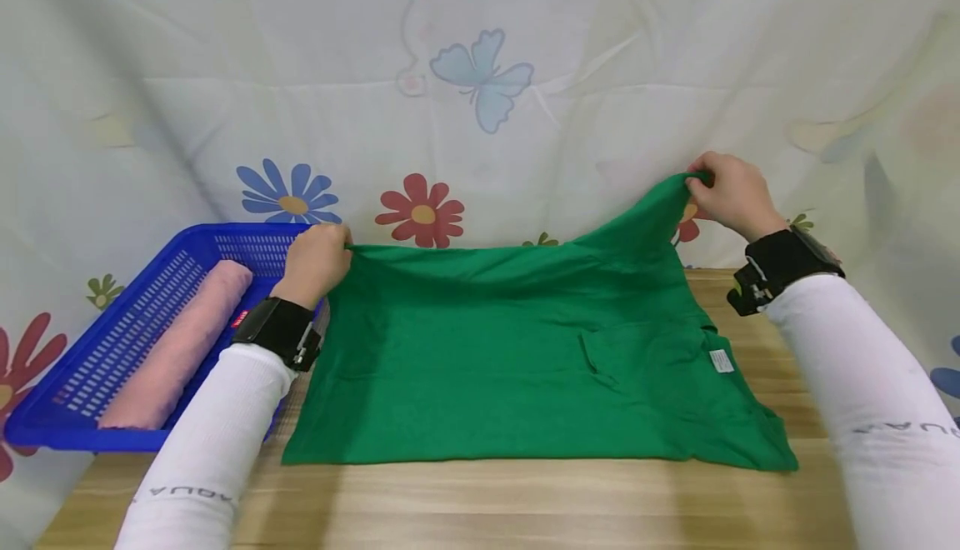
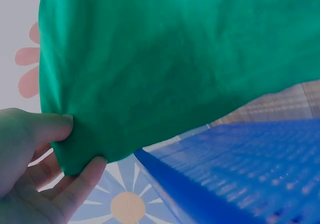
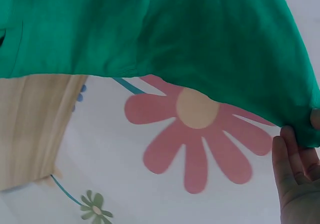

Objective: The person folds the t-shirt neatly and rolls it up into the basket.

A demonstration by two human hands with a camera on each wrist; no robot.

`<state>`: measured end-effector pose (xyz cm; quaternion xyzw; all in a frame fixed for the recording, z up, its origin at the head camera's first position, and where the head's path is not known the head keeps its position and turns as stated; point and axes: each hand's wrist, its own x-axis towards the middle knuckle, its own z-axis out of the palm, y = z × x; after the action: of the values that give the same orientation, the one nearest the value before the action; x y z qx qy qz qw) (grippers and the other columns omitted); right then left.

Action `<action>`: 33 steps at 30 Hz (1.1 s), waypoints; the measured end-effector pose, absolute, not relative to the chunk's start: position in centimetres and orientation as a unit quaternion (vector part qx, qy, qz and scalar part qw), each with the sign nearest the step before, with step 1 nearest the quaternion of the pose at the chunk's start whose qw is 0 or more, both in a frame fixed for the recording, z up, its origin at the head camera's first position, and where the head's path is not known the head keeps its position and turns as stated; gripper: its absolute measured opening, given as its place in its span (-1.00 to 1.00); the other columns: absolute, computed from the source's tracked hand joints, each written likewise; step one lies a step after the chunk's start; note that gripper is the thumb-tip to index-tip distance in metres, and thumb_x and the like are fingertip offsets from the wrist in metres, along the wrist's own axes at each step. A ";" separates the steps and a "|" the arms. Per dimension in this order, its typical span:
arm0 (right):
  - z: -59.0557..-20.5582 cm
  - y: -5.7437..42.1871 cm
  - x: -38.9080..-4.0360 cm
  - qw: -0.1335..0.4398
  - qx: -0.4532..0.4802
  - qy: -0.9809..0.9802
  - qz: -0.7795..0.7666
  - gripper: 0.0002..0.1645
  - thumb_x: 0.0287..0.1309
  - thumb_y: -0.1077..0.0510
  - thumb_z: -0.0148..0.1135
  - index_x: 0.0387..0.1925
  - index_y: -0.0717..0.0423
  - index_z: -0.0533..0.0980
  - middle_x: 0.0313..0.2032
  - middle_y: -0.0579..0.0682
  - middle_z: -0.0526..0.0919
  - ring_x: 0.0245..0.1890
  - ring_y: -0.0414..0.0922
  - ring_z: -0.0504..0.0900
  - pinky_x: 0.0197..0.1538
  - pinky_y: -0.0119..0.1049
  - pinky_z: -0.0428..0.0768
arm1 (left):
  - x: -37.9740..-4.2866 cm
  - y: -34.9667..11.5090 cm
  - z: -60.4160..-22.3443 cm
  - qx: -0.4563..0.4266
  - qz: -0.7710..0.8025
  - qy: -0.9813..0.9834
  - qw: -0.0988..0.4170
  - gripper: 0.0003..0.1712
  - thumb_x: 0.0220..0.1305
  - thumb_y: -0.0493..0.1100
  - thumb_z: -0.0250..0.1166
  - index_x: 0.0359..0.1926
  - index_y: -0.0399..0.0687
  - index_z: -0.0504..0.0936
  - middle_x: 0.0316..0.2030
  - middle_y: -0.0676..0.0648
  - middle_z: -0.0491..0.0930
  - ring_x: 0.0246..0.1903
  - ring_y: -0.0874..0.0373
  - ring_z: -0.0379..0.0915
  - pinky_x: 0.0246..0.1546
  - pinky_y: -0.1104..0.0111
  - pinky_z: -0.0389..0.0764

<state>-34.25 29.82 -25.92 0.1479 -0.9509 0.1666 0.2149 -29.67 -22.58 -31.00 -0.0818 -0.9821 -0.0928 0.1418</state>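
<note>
A green garment [image 1: 480, 367] with a small white label [image 1: 722, 361] near its right edge spreads over the table, its far edge raised. My left hand [image 1: 317, 262] pinches the far left corner beside the blue basket. In the left wrist view, the thumb lies over the cloth [image 2: 150, 73] and the fingers are behind it. My right hand [image 1: 735, 192] grips the far right corner, held higher than the left one. The right wrist view shows that hand [image 3: 300, 184] at its right border, the garment [image 3: 165, 38] stretching away from the fingertips.
A blue plastic basket [image 1: 45, 404] with perforated sides stands at the left, holding a rolled pink cloth [image 1: 180, 346]. Behind the wooden table [image 1: 480, 508] hangs a pale curtain [image 1: 637, 50] printed with flowers and a butterfly, close to the raised edge.
</note>
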 end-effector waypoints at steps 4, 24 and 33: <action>-25.3 30.1 -33.2 0.192 0.167 -0.954 0.156 -0.75 0.16 0.20 -0.05 -0.21 0.30 0.42 -0.30 0.25 0.49 -0.39 0.07 0.42 -0.38 -0.12 0.32 | -29.3 -23.2 -31.4 -0.120 -0.084 -0.981 0.126 -0.89 0.05 -0.30 0.15 -0.35 -0.23 0.54 -0.38 -0.22 0.55 -0.39 -0.11 0.47 -0.38 0.08 0.43; -26.6 33.4 -26.4 0.122 0.204 -0.966 0.104 -0.84 0.14 0.15 0.05 -0.24 0.13 0.42 -0.61 -0.08 0.41 -0.70 -0.25 0.23 -0.58 -0.36 0.22 | -27.9 -22.1 -31.8 -0.166 0.032 -0.986 0.010 -0.78 -0.08 -0.40 0.14 -0.71 -0.08 0.38 -0.58 -0.11 0.45 -0.57 0.02 0.37 -0.55 0.16 0.38; -28.5 34.0 -24.1 0.111 0.223 -0.962 0.116 -0.87 0.06 0.22 0.13 -0.28 0.09 0.43 -0.56 -0.09 0.46 -0.66 -0.28 0.27 -0.58 -0.39 0.27 | -26.7 -20.8 -32.3 -0.180 0.116 -0.977 -0.001 -0.85 0.04 -0.46 0.09 -0.51 -0.25 0.57 -0.43 -0.26 0.56 -0.44 -0.17 0.48 -0.50 0.02 0.48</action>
<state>-24.15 34.03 -28.50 0.2229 -0.9616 0.1158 0.1109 -26.67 -20.79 -32.28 -0.1798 -0.9768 0.1161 -0.0014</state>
